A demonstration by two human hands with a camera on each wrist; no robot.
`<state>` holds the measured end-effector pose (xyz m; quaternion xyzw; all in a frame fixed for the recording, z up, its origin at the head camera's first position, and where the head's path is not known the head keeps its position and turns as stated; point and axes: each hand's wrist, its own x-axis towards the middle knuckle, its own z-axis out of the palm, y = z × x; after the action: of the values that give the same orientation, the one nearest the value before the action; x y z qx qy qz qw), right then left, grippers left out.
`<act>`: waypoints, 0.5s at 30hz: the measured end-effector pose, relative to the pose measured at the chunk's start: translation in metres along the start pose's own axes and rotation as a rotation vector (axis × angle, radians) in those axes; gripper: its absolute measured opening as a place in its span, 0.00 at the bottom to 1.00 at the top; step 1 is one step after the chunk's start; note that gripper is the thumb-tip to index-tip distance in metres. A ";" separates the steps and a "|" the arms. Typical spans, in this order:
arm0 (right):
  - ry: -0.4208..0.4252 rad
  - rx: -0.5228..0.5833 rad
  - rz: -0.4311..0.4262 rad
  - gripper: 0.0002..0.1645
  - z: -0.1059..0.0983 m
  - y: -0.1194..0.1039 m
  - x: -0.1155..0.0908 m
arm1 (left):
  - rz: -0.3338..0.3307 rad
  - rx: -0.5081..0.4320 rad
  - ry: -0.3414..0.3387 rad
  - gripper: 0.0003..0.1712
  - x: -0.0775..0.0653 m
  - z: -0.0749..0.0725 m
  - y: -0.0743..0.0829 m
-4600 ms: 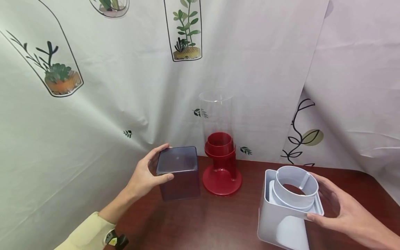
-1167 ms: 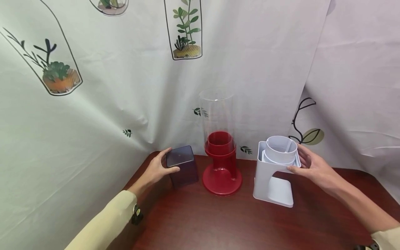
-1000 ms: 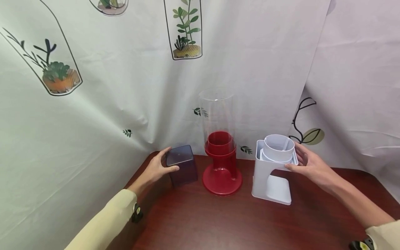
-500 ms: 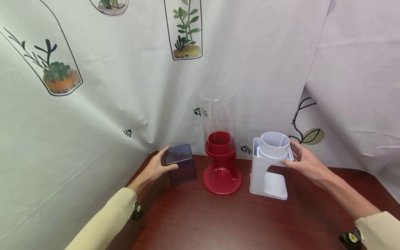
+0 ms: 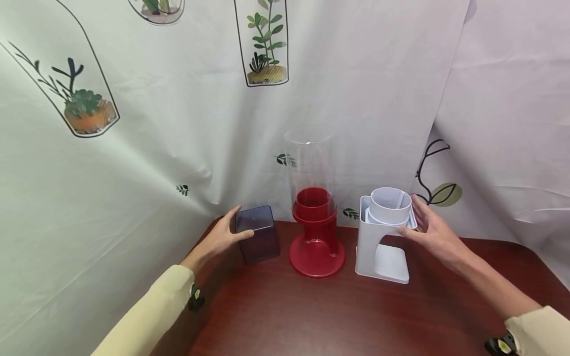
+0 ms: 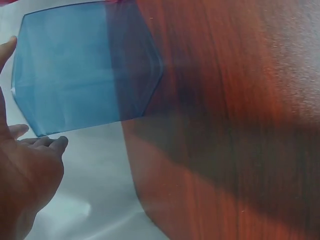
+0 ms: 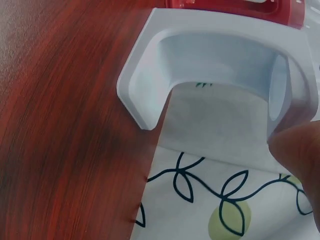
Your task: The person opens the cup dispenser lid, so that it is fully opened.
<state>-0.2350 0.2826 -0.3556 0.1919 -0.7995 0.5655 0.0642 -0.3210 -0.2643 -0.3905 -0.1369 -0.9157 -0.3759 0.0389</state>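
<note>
A dark translucent square box (image 5: 257,235) stands on the table at the left, tilted-looking in the head view. My left hand (image 5: 221,236) is spread around its top left corner, fingers and thumb loosely apart; in the left wrist view the fingertips lie right at the edge of the box (image 6: 65,70). To the right stands a white plastic stand (image 5: 369,252) with a round collar (image 5: 390,205) set in its square top. My right hand (image 5: 429,230) is at its right side, fingers straightened, with the thumb at the front rim of the white stand (image 7: 220,55).
Between the two stands a red round-footed base (image 5: 317,252) with a tall clear cylinder (image 5: 311,160) on it. All stand on a dark red wooden table (image 5: 311,316). A white cloth (image 5: 369,74) printed with plants hangs behind and at the left.
The box and the white stand have gone back beside the red base, the white one sliding left. In the last half second both hands have loosened while the objects barely moved.
</note>
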 end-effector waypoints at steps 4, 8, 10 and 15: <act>0.071 -0.009 -0.006 0.62 0.004 -0.006 -0.002 | 0.000 -0.068 0.008 0.62 0.002 -0.009 0.009; 0.156 -0.029 -0.025 0.65 0.007 -0.017 -0.002 | 0.041 -0.126 0.032 0.61 0.006 -0.020 0.022; 0.193 -0.040 -0.042 0.66 0.009 -0.023 -0.002 | 0.067 -0.154 0.047 0.60 0.009 -0.025 0.029; 0.268 -0.023 -0.105 0.67 0.017 -0.037 0.003 | 0.153 -0.226 0.085 0.58 0.019 -0.036 0.054</act>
<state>-0.2213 0.2559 -0.3277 0.1553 -0.7792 0.5727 0.2019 -0.3254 -0.2486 -0.3252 -0.1939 -0.8519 -0.4779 0.0908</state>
